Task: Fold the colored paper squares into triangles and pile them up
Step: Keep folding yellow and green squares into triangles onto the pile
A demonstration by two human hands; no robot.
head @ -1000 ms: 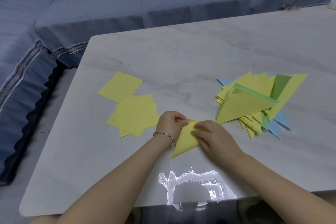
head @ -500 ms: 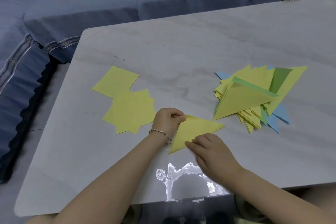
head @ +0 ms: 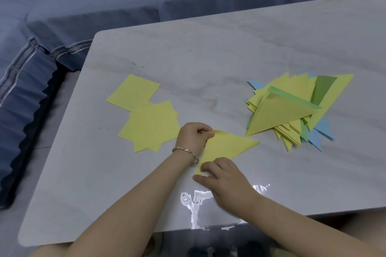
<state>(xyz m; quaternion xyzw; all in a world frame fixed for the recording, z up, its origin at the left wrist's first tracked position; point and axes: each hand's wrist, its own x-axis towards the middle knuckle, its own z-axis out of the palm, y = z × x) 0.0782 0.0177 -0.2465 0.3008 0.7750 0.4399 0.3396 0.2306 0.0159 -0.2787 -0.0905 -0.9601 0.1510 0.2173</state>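
Near centre of the pale marble bench [head: 208, 58]: folded yellow paper triangle [head: 227, 146]. Left hand [head: 194, 136] pinches its far corner; right hand [head: 227, 181] presses flat on near corner. Advice: edges matched, crease long edge sharp

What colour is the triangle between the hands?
Yellow; the folded triangle shows best in the head view.

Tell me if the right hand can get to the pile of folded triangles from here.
Probably yes. The right hand presses the yellow triangle at its lower corner; between it and the pile of folded triangles lie only flat paper and table.
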